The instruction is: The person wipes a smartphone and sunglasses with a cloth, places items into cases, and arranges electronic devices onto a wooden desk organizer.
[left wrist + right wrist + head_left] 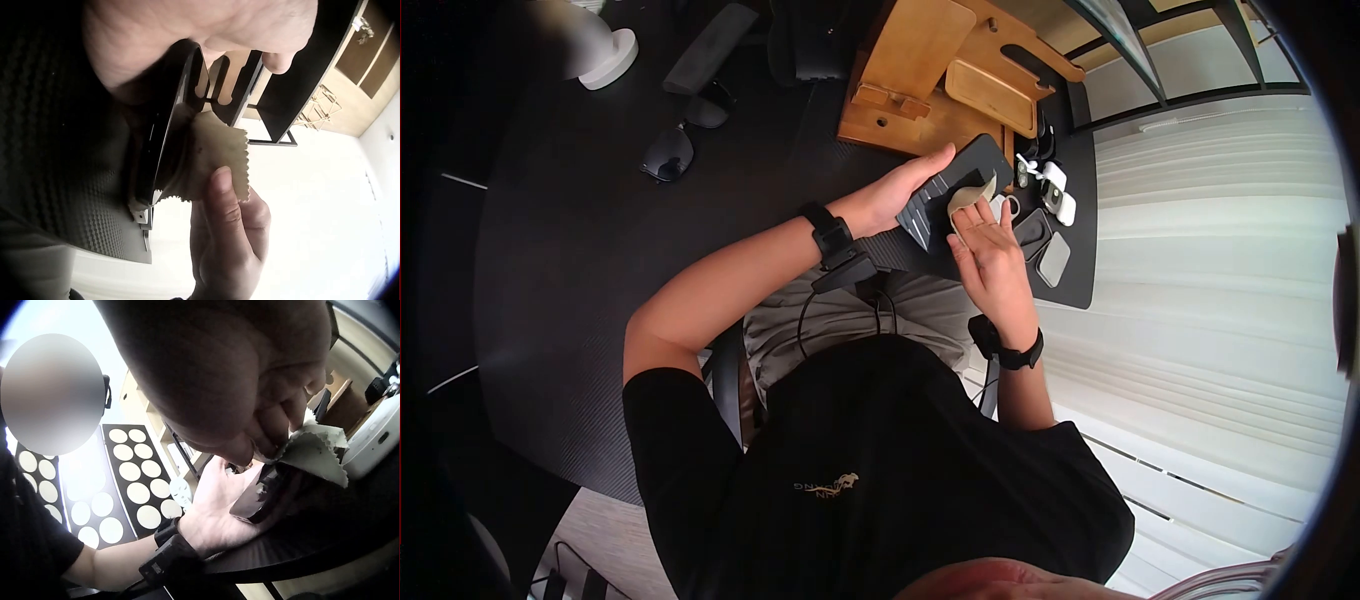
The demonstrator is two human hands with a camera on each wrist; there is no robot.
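Observation:
In the head view my left hand [888, 200] grips a thin black smartphone [983, 157] by its edge, and its glossy face catches light streaks. A beige cleaning cloth [970, 197] with zigzag-cut edges lies against that face. My right hand [996, 268] holds this cloth from the near right side. The left wrist view shows the right thumb [220, 187] pressing on the cloth [219, 147], with the fingers behind it, beside the phone's edge [164, 125]. Part of the cloth [315, 453] spreads out past the right fingers in the right wrist view.
A wooden desk stand [915, 60] is just beyond the phone. White earbuds and their case [1057, 190] lie to its right, near a grey flat rounded item [1053, 260]. Sunglasses [670, 152] and a white round base [610, 60] are on the left of the black desk [580, 280].

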